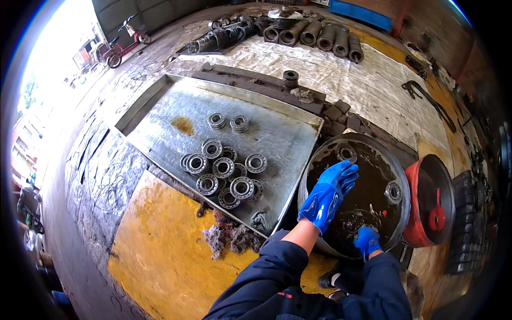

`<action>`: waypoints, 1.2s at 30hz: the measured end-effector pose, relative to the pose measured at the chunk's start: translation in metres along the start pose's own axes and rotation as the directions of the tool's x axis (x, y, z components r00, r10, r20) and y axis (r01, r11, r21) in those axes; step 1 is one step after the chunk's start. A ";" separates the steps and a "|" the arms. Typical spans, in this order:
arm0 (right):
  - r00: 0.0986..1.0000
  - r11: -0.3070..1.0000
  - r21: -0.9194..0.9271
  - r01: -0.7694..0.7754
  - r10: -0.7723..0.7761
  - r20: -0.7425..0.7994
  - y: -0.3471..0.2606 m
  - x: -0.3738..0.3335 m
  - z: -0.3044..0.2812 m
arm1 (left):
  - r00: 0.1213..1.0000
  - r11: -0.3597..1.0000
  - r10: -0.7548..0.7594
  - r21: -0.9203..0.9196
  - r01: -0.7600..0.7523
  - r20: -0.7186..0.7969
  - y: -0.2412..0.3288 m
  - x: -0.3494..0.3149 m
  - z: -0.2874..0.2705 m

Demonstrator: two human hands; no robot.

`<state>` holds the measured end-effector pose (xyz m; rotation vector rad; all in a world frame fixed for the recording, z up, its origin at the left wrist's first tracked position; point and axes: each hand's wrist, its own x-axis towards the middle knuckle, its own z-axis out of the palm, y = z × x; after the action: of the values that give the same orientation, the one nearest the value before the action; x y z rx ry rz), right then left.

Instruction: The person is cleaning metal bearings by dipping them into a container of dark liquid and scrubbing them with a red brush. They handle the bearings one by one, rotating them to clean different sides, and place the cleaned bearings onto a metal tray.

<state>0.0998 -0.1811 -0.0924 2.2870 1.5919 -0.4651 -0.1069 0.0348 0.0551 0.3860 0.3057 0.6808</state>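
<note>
Both of my hands wear blue rubber gloves at a round metal tub (401, 226) of dark brown liquid. My left hand (332, 188) is above the liquid at the tub's left side, fingers stretched out together, holding nothing visible. My right hand (368, 241) is low at the near side, its fingers curled; what they grip is hidden, and the liquid beside it is churned. One bearing ring (393, 192) shows near the tub's right wall, another bearing (346, 153) near the far wall. A small red piece (384, 213) shows near my right hand.
Left of the tub, a shallow metal tray (154, 122) holds several roller bearings (223, 167) and a grey rag (260, 221). A red basin (418, 224) stands to the right. Wool-like waste (242, 240) lies on a yellow floor plate (170, 250). Metal cylinders (311, 33) line the back.
</note>
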 end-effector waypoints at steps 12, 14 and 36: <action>0.981 0.964 -0.249 0.091 -0.044 0.187 0.008 0.004 0.001 | 0.995 0.994 -0.095 0.048 0.093 0.021 -0.001 0.019 0.013; 0.993 0.997 0.040 -0.068 0.064 0.102 0.003 0.003 0.003 | 0.997 0.995 -0.080 0.059 0.079 0.002 0.006 0.010 0.008; 0.993 0.987 -0.145 0.067 -0.052 0.106 0.009 0.009 0.007 | 0.995 0.994 -0.095 0.056 0.094 0.020 0.001 0.015 0.012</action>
<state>0.1105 -0.1794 -0.1017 2.0776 1.5925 -0.4542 -0.0917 0.0421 0.0637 0.4288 0.3202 0.5761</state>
